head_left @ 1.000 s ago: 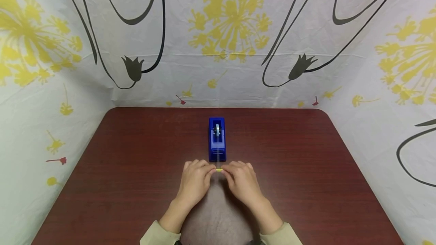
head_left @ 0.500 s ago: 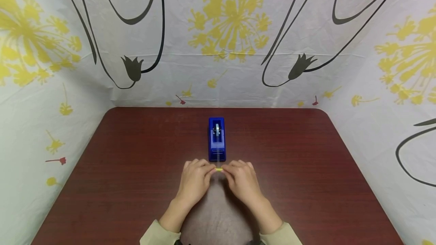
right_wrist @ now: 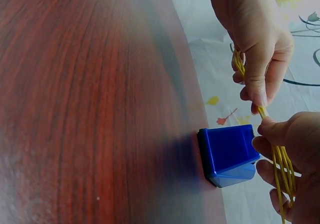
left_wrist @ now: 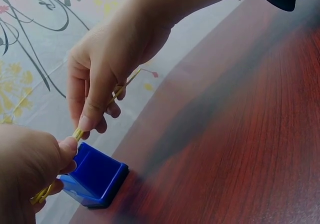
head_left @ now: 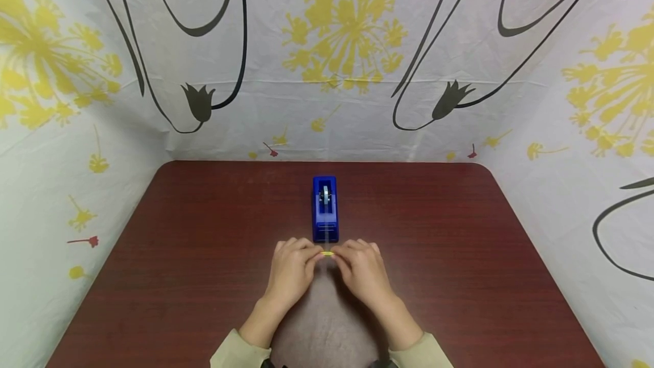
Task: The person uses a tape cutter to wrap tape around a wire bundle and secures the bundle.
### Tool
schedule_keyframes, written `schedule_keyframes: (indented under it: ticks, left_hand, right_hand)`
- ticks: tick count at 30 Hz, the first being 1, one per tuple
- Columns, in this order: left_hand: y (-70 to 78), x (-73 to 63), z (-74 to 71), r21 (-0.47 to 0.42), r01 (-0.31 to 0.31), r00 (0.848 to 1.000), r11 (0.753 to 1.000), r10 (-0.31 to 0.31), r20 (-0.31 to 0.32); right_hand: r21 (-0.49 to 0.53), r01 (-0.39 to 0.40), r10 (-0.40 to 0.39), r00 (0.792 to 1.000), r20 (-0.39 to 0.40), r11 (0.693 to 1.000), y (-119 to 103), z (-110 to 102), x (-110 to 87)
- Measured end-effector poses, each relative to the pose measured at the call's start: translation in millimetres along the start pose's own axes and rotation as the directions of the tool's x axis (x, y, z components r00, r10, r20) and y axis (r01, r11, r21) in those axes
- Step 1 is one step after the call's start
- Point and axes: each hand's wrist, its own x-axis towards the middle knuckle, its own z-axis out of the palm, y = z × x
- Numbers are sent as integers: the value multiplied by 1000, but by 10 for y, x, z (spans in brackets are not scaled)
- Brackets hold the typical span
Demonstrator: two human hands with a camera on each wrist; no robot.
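Between my two hands runs a bundle of thin yellow cord (head_left: 327, 253), its strands trailing along the palms in the wrist views. My left hand (head_left: 291, 271) pinches it from one side with thumb and fingertips. From the other side my right hand (head_left: 363, 271) pinches it the same way, the fingertips of both hands close together. Just beyond stands a blue tape dispenser (head_left: 325, 209), its front end facing me. A pale strip of clear tape (head_left: 327, 246) stretches from the dispenser's front to the cord. In the right wrist view, several strands (right_wrist: 285, 169) hang loose below my right fingers.
The dispenser stands on a dark red-brown wooden table (head_left: 214, 209) with rounded far corners. White cloth (head_left: 265, 61) printed with flowers surrounds the back and both sides of the table.
Both hands and the yellow cord have edged very slightly forward, toward the dispenser. Their grip looks the same, and the dispenser stays in place.
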Motion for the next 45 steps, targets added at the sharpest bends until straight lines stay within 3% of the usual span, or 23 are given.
schedule_keyframes:
  ticks: [5, 11, 23, 32, 45]
  left_hand:
    - [-15, -5, 9, -7, 0, 1000, 1000, 0, -15]
    - [-19, -6, 16, -2, 9, 1000, 1000, -9, -1]
    - [-2, 12, 3, 29, 52, 994, 998, -55, 96]
    - [11, 36, -10, 57, 46, 984, 997, -55, 171]
    - [-19, 27, -8, 21, 25, 993, 999, -27, 119]
  right_hand:
    - [-22, -20, 21, 999, 48, 1000, -29, -10, 12]
    - [-36, -28, 30, 998, 49, 999, -37, -3, 19]
    - [-8, -29, 29, 999, 21, 1000, -20, 3, 21]
    - [-8, -20, 20, 1000, 3, 1000, 13, 19, 7]
    - [-12, 17, -17, 1000, -4, 1000, 42, 38, 12]
